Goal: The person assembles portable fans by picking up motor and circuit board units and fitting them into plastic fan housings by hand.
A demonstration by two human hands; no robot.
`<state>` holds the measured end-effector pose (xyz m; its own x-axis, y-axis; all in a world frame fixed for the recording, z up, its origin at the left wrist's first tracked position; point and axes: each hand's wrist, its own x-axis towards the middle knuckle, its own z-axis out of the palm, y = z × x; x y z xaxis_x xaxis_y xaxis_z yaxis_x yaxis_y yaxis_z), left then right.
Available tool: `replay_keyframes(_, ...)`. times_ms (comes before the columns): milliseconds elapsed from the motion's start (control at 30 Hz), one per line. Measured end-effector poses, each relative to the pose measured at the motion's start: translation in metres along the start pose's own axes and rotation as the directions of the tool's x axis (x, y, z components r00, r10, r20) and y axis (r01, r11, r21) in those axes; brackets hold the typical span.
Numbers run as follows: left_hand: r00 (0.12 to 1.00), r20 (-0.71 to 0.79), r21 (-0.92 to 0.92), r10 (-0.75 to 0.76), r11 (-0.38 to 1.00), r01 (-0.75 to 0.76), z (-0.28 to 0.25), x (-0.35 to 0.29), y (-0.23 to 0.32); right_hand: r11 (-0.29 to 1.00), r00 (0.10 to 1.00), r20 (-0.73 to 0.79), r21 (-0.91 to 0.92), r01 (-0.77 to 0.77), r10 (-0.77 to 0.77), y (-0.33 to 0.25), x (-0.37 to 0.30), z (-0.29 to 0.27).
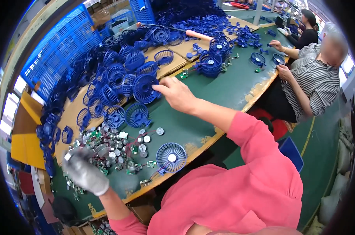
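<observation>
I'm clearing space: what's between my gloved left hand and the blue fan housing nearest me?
In the head view, small round silver parts and green circuit boards lie between your left hand and that fan housing.

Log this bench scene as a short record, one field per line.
Right hand: bare, holding a blue fan cage by its edge
Left hand: gloved, blurred, at a pile of small motors and circuit boards; grip unclear
Near edge: another cage, pale disc at its centre
Neighbour: person in striped shirt, holding a blue cage
Surface: green table
</observation>
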<state>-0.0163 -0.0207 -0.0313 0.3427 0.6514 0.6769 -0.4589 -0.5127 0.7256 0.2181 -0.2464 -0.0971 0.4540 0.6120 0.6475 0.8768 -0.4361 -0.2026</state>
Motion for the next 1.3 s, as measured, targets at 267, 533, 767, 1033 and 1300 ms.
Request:
replay_keyframes(267,0.934,0.196,-0.056,-0.298,0.948,0.314,0.003,0.005,0.009,0.938,0.962,-0.026,-0.231,0.26,-0.273,0.047,0.041,0.026)
replay_keyframes(533,0.991,0.12,0.033,0.052,0.998,-0.056,-0.002,-0.012,-0.003,0.902,0.917,0.018,-0.176,0.394,-0.398,0.042,0.067,0.008)
replay_keyframes(767,0.98,0.059,0.208,0.188,0.958,-0.197,-0.019,-0.019,0.005,0.987,0.987,-0.011,-0.02,0.16,-0.16,0.033,0.043,0.008)
replay_keyframes(1033,0.993,-0.045,0.024,-0.112,0.993,0.114,-0.009,-0.043,0.034,0.963,0.952,-0.217,0.118,0.244,-0.215,-0.01,0.034,-0.021)
replay_keyframes(1300,0.948,0.25,0.157,-0.197,0.974,0.161,-0.037,-0.081,0.047,0.865,0.901,0.144,0.377,0.332,-0.408,-0.108,-0.05,-0.079)
